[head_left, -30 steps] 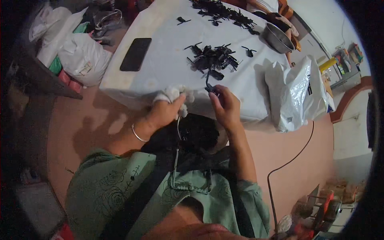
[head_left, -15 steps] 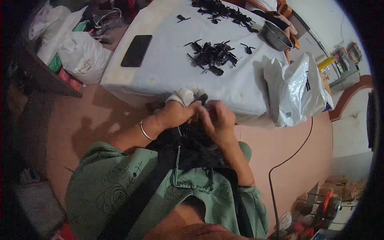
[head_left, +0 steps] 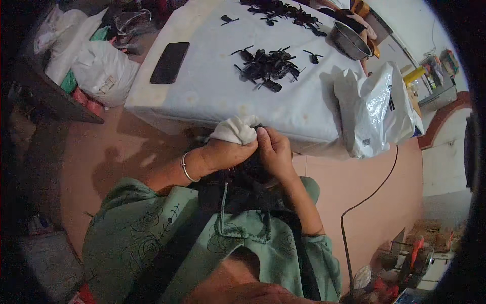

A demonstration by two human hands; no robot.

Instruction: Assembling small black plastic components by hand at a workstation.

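My left hand (head_left: 228,153) is closed around a bunched white cloth (head_left: 232,130) at the near edge of the table. Right against it, my right hand (head_left: 276,153) is closed, its thumb and fingers pinching a small black part (head_left: 259,126) that shows only at its tip. The fingers hide most of this part. On the table beyond my hands lies a pile of small black parts with thin stems (head_left: 267,67). One single black part (head_left: 313,57) lies just right of the pile.
A dark phone (head_left: 170,63) lies on the left of the white-covered table (head_left: 202,91). More black parts (head_left: 288,15) are heaped at the far side, near a metal bowl (head_left: 351,41) and another person's arm. A white plastic bag (head_left: 369,114) stands at the right; full sacks (head_left: 104,71) lie left.
My hands have come closer together, and the right fingers have closed into a pinch beside the cloth. More of the white cloth now shows over my left hand.
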